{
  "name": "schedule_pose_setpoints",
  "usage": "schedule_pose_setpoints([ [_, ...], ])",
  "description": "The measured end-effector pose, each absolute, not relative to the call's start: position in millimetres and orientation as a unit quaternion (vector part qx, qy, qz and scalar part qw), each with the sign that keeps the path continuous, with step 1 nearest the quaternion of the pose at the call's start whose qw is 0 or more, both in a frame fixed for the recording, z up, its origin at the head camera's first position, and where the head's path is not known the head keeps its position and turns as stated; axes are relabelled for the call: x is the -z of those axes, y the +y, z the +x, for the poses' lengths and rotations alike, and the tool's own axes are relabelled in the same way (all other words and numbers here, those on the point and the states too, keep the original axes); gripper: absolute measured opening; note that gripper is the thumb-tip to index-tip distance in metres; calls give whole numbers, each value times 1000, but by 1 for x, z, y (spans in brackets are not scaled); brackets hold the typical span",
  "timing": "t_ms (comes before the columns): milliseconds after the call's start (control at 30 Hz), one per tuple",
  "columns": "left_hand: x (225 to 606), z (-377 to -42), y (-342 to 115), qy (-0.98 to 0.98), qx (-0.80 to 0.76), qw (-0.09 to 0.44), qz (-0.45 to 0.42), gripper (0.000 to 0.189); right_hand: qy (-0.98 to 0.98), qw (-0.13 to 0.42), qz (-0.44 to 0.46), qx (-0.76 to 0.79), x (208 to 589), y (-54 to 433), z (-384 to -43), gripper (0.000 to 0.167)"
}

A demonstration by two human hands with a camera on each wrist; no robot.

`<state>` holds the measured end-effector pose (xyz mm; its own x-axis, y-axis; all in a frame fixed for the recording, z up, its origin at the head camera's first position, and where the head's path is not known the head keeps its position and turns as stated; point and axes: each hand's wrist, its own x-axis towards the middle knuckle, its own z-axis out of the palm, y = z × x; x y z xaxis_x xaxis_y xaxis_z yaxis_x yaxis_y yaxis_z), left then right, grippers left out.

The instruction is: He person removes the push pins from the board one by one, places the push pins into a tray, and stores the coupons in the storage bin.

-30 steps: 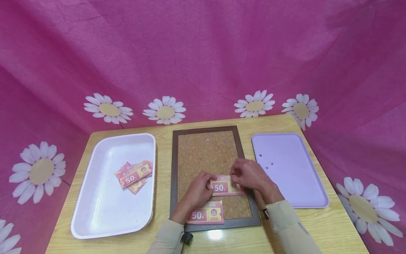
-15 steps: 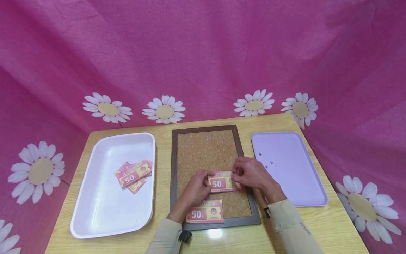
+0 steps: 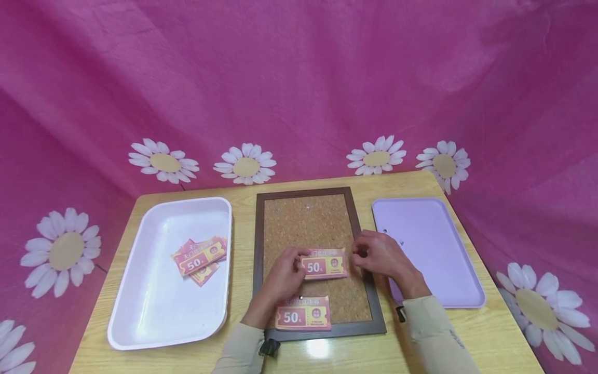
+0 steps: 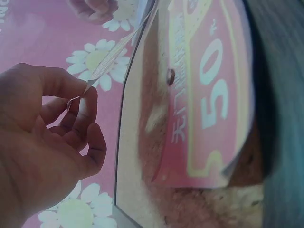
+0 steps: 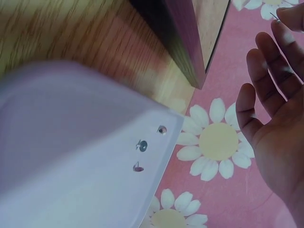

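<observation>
My left hand (image 3: 284,272) pinches the left end of a pink and yellow 50 coupon (image 3: 323,266), held over the framed corkboard (image 3: 299,223). In the left wrist view that coupon (image 4: 111,61) shows nearly edge-on between thumb and fingers. A second coupon (image 3: 303,318) lies below it across the board's lower edge, with a thumbtack (image 4: 171,77) at its top edge. My right hand (image 3: 380,255) is just right of the upper coupon, over the board's right frame. Its thumb and index finger pinch a thumbtack, whose thin pin (image 5: 274,16) shows in the right wrist view.
A white bin (image 3: 123,291) on the left holds several overlapping coupons (image 3: 196,259). On the right, a purple tray (image 3: 430,239) holds loose thumbtacks (image 5: 141,146) near its edge. A small shiny spot shows near the corkboard's top. Pink flowered cloth (image 3: 299,104) hangs behind the table.
The right hand has come off the coupon's right end and moved slightly right. The left hand and upper coupon have shifted slightly left, uncovering more of the lower coupon and its tack.
</observation>
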<state>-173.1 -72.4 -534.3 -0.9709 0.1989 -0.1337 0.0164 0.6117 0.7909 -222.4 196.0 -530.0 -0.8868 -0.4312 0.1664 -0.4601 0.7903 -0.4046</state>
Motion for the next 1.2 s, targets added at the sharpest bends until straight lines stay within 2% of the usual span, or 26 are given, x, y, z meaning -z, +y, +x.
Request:
schedule_pose_setpoints([
  [233, 529, -174, -81, 888, -450, 82, 48, 33, -952, 34, 208, -224, 532, 207, -225, 8],
  [633, 528, -179, -100, 888, -454, 7, 74, 34, -951, 47, 196, -236, 539, 226, -232, 8],
  [867, 524, -178, -107, 890, -453, 12, 39, 31, -952, 45, 184, -240, 542, 235, -231, 9],
  [1200, 511, -181, -127, 893, -450, -15, -5, 32, -951, 67, 176, -244, 544, 246, -229, 8],
])
